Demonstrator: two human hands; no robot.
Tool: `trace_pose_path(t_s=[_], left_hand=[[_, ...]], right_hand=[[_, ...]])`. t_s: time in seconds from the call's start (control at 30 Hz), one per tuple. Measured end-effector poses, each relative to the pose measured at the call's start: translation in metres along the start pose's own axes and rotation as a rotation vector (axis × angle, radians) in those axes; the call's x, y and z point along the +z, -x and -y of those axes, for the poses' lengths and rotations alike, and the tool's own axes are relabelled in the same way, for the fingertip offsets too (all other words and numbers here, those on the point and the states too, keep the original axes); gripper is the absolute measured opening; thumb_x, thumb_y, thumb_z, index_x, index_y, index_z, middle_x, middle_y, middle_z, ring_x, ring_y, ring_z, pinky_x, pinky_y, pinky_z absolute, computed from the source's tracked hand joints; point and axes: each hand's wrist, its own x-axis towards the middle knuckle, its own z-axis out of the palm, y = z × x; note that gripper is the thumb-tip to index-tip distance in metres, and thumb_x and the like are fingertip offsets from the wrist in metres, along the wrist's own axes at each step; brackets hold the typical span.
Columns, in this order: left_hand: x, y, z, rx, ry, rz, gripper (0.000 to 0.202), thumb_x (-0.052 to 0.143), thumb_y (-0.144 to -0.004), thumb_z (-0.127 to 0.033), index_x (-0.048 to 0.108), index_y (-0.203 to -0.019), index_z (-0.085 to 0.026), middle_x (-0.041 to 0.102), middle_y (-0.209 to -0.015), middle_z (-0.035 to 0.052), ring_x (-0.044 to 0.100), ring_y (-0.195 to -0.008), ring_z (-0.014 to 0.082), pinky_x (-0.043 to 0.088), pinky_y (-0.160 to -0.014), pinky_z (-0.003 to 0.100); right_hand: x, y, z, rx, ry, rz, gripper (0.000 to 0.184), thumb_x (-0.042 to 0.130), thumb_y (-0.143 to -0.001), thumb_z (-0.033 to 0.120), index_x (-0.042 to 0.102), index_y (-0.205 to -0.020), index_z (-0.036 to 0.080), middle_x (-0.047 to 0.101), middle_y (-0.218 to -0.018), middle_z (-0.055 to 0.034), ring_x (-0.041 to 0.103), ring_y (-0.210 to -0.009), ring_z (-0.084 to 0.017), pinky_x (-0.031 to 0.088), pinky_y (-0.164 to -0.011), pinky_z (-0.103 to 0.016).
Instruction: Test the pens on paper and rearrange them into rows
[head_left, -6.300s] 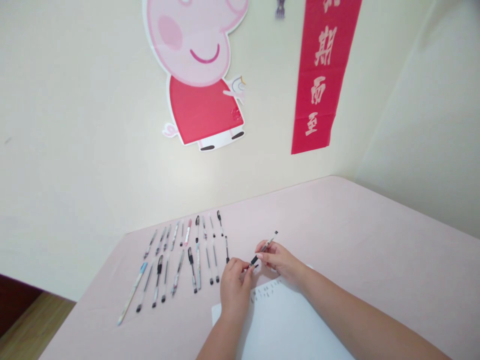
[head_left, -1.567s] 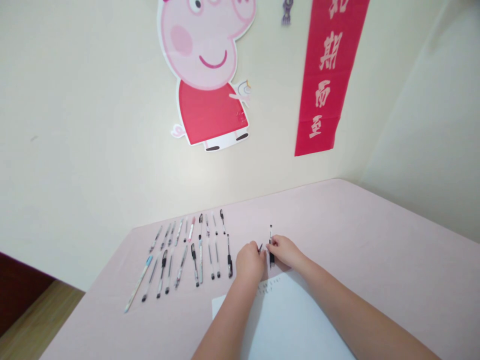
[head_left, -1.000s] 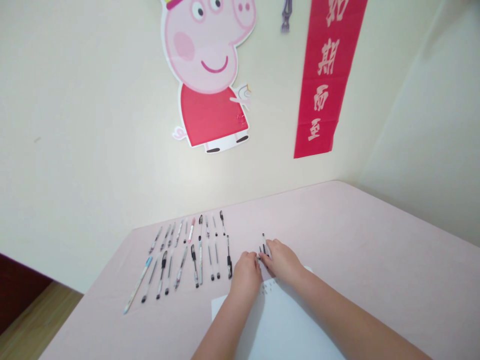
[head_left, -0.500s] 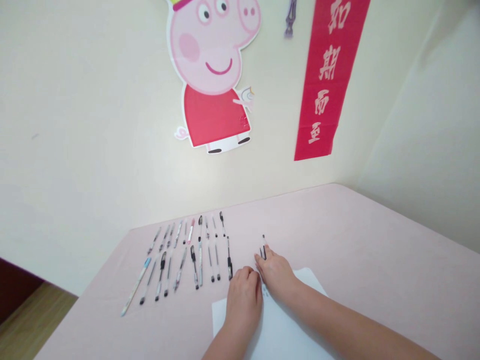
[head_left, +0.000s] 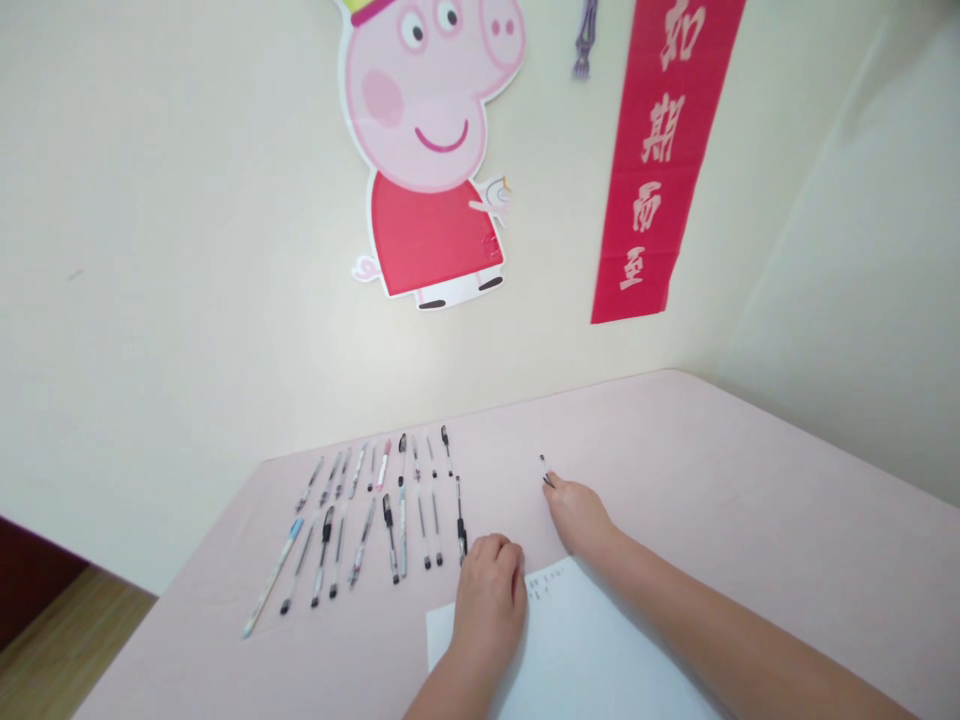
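Observation:
My right hand (head_left: 579,514) is closed around a pen (head_left: 546,468), whose slim dark-tipped end sticks out past the fingers. It is above the pink tabletop, just beyond the top edge of a white sheet of paper (head_left: 585,640). Small handwritten marks (head_left: 546,578) show near the top of that sheet. Over the sheet's upper left corner rests my left hand (head_left: 491,595), its fingers curled in; what they hold, if anything, is hidden. Beside its knuckles lies a black-gripped pen (head_left: 460,525).
Two rows of pens and refills lie to the left, among them a blue-capped pen (head_left: 274,575) and a pink pen (head_left: 383,465). The pink tabletop (head_left: 187,640) meets the wall behind, where a cartoon pig cutout (head_left: 435,230) and a red banner (head_left: 645,200) hang.
My right hand has moved right and away from my left hand with the pen, uncovering the writing on the sheet. My left hand has stayed nearly in place.

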Motion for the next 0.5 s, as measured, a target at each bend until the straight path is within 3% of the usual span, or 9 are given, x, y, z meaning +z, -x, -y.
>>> trace_pose_path(t_s=[0.17, 0.5], left_hand=[[-0.001, -0.002, -0.001, 0.012, 0.026, 0.013, 0.023, 0.039, -0.078, -0.007, 0.060, -0.079, -0.018, 0.057, -0.086, 0.0062, 0.051, -0.086, 0.0195, 0.041, -0.077, 0.034], [-0.001, -0.003, 0.000, 0.027, 0.091, 0.001, 0.025, 0.036, -0.081, -0.010, 0.060, -0.080, -0.017, 0.057, -0.087, 0.0078, 0.052, -0.087, 0.0198, 0.042, -0.079, 0.036]], right_hand=[[0.004, -0.025, -0.051, 0.088, 0.004, -0.036, 0.034, 0.034, -0.082, 0.002, 0.063, -0.097, 0.010, 0.059, -0.114, -0.0177, 0.063, -0.086, -0.022, 0.046, -0.076, -0.031], [0.015, -0.073, -0.139, 0.169, 0.037, -0.073, 0.034, 0.033, -0.088, 0.010, 0.065, -0.099, 0.011, 0.060, -0.114, -0.0163, 0.057, -0.104, -0.023, 0.040, -0.091, -0.032]])
